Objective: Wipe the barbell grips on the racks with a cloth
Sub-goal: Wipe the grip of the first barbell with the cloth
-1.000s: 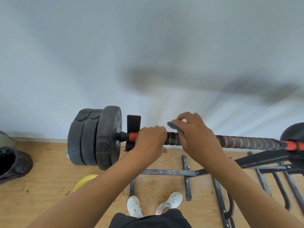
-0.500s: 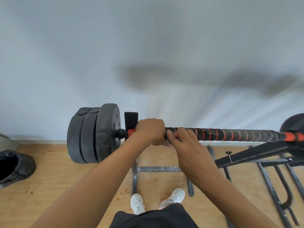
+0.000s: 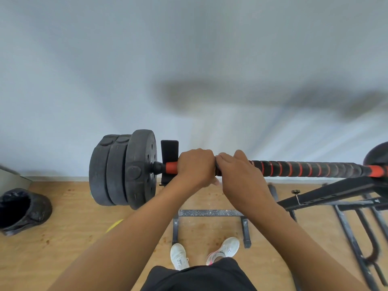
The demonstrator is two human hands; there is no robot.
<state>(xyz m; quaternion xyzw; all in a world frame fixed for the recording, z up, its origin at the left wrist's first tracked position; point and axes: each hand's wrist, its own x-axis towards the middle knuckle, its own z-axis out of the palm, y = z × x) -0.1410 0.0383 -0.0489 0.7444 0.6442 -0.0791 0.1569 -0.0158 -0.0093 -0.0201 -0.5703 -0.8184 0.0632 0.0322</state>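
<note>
The black metal rack (image 3: 327, 195) stands on the wooden floor (image 3: 63, 238) and carries the barbell (image 3: 304, 169) across its top. Also on the floor are a black bin (image 3: 23, 208), a partly hidden yellow disc (image 3: 114, 225) and two white shoes (image 3: 179, 256).

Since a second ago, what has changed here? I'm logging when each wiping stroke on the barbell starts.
The right hand came down from just above the barbell grip and now curls round it, touching the left hand. The dark cloth it pinched is now hidden under it. Unchanged: the left hand grips the barbell grip near the weight plates, and the barbell grip stays on the rack.
</note>
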